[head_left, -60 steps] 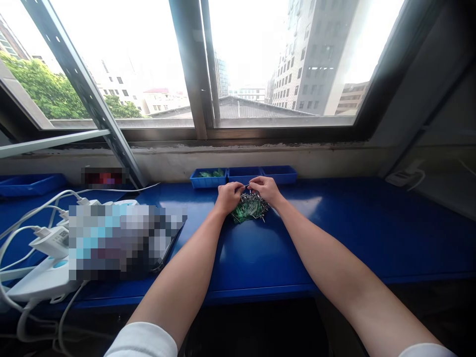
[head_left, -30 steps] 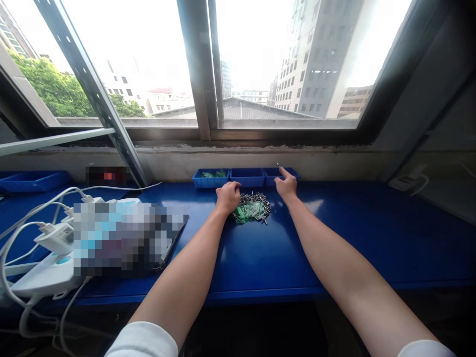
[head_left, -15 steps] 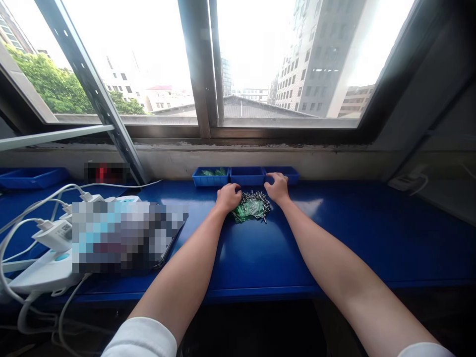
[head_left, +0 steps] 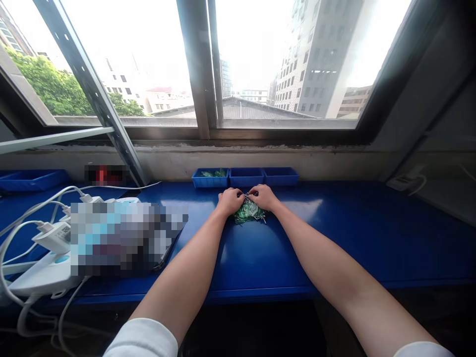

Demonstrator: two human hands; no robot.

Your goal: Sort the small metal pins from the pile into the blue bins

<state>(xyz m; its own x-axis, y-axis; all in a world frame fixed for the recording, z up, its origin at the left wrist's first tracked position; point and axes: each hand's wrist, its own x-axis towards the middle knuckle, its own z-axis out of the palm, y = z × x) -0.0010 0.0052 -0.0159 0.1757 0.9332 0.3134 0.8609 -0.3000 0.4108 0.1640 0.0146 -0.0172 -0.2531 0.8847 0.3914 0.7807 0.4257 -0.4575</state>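
Observation:
A pile of small silvery metal pins (head_left: 261, 218), perhaps screws or rivets, lies mixed with thin green pieces (head_left: 248, 212) on the blue tabletop. My left hand (head_left: 231, 201) is at the pile's upper left edge, thumb and fingers bent together. From the other side my right hand (head_left: 263, 197) reaches over the upper right edge, its fingers also curled into a pinch. The fingertips of both hands are close to each other above the far part of the pile. Whatever lies between them is too small to make out.
Behind the pile stand three blue bins: the left bin (head_left: 210, 184) holds green pieces, beside a middle bin (head_left: 246, 183) and a right bin (head_left: 281, 182). At left are a white power strip (head_left: 44, 275), cables and a blurred-out object (head_left: 122, 238). A window is behind.
My right hand has come down and left from beside the right bin to the pile. My left hand has shifted slightly right and down, so the hands are now close together.

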